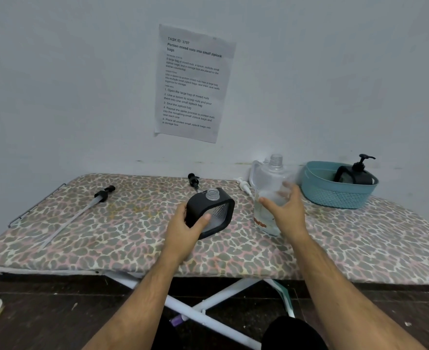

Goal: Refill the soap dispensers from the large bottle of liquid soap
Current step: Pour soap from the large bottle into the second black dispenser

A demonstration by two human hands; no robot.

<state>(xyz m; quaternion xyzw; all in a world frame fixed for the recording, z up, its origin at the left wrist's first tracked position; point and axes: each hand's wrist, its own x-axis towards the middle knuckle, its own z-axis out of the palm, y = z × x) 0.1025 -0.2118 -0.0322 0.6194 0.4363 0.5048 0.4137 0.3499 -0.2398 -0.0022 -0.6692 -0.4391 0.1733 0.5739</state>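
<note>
**Head view: dispenser held, big bottle w/ cap off**

Head cam looks down on an ironing-board worktop [334, 248] w/ leopard-print cover, set vs. a pale wall. Left hand [183, 229] has its grip wrapped round a black soap dispenser [209, 210], tilted, neck open, pump off; thumb lies across its clear front. Right hand [287, 210] is beside the large clear bottle [268, 188] just right of the dispenser, grip wide, fingers spread at the bottle's side; can't tell if it's touching yet. Bottle stands upright, cap off.

Black pump w/ long tube [102, 195] lies at worktop's left end; another black pump [193, 180] near the back, a white pump [243, 186] by the bottle's base. Teal basket [334, 195] far right holds a second black dispenser [358, 173], pump on. Printed sheet [194, 83] is stuck on the wall.
</note>
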